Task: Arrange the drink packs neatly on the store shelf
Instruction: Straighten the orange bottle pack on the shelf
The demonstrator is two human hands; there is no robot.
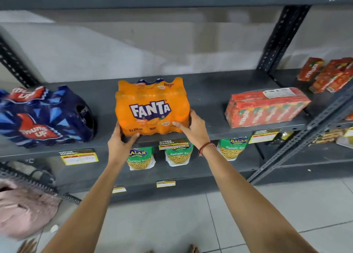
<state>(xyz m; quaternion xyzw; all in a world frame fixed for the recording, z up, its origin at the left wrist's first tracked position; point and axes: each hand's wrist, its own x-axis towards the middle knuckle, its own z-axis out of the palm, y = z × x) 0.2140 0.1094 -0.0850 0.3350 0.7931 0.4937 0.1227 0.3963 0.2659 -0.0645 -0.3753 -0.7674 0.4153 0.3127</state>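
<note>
An orange Fanta pack [150, 105] stands at the front edge of the dark grey shelf [208, 94], label facing me. My left hand [119, 142] grips its lower left corner from below. My right hand [194, 126] holds its lower right corner, thumb on the front. A blue Thums Up pack [44, 117] lies tilted on the same shelf to the left. On the right lies a red Maaza carton pack [265, 107], set at an angle.
More red Maaza cartons [328, 74] sit on the neighbouring shelf at far right. Green Balaji snack bags [178, 154] stand on the shelf below. Yellow price tags [79, 158] line the shelf edge. A pink cloth [24, 209] lies at lower left above the tiled floor.
</note>
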